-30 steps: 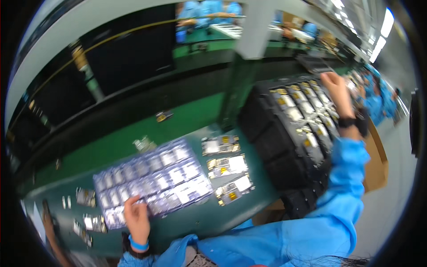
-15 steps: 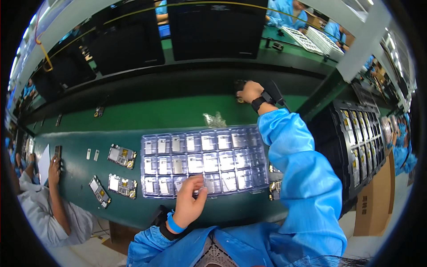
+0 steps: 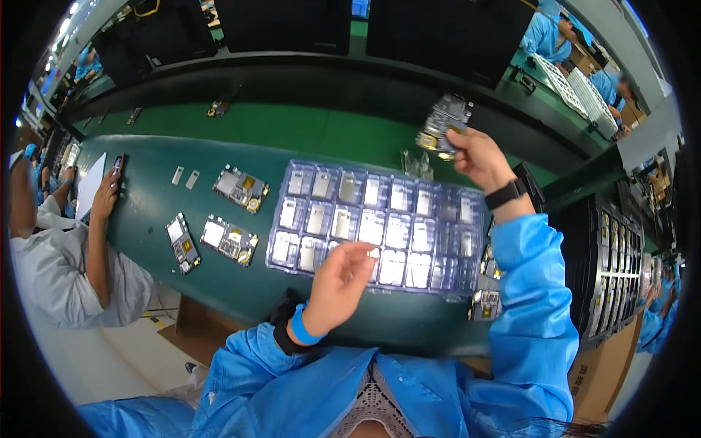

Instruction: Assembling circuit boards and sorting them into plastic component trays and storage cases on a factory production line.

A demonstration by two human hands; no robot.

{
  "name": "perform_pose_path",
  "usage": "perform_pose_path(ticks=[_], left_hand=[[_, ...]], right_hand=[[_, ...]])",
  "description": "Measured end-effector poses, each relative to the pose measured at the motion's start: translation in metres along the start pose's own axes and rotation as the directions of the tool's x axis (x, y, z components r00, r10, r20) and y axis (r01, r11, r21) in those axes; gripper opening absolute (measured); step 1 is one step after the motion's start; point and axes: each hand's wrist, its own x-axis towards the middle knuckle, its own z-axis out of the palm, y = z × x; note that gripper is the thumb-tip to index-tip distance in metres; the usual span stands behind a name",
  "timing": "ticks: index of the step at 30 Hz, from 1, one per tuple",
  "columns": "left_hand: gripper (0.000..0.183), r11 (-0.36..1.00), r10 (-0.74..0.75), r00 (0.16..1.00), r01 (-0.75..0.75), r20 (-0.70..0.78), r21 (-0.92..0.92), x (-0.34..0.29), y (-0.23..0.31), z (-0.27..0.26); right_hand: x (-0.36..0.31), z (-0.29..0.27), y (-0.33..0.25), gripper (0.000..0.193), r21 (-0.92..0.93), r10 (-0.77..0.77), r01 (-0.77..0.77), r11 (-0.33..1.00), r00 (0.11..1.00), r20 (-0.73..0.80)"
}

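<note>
A circuit board (image 3: 444,125) with metal shields and yellow patches is gripped at its lower right corner in my right hand (image 3: 480,155), raised over the green strip behind the tray. In front of me lies a clear plastic tray (image 3: 376,286) with rows of pockets, many holding small silver rectangular metal pieces (image 3: 316,219). Over the tray's near edge hovers my left hand (image 3: 339,281), fingers loosely bent and apart, with nothing visible in them. A crumpled clear plastic bag (image 3: 417,165) sits behind the tray, just below the held board.
Several circuit boards (image 3: 231,239) lie left of the tray, beside two small metal pieces (image 3: 192,179). Another board (image 3: 485,305) is by my right forearm. Black trays of boards (image 3: 606,270) stand at right. A co-worker's hand (image 3: 104,196) is at far left. Dark panels (image 3: 285,25) rise behind.
My right hand has lifted the circuit board off the far green strip and brought it nearer. The view has swung left. My left hand stays over the tray's near edge.
</note>
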Motion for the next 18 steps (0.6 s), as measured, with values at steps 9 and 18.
perform_pose_path(ticks=[9, 18], left_hand=[[0.026, 0.783, 0.029, 0.993, -0.092, -0.111, -0.616, -0.012, 0.019, 0.010], [0.030, 0.808, 0.193, 0.888, -0.385, -0.417, -0.446, -0.040, 0.052, -0.064]], right_hand=[[-0.146, 0.074, 0.074, 0.028, -0.151, -0.038, 0.107, 0.983, 0.914, 0.405], [-0.105, 0.071, 0.121, 0.016, -0.825, -0.576, 0.418, 0.379, 0.805, 0.144]])
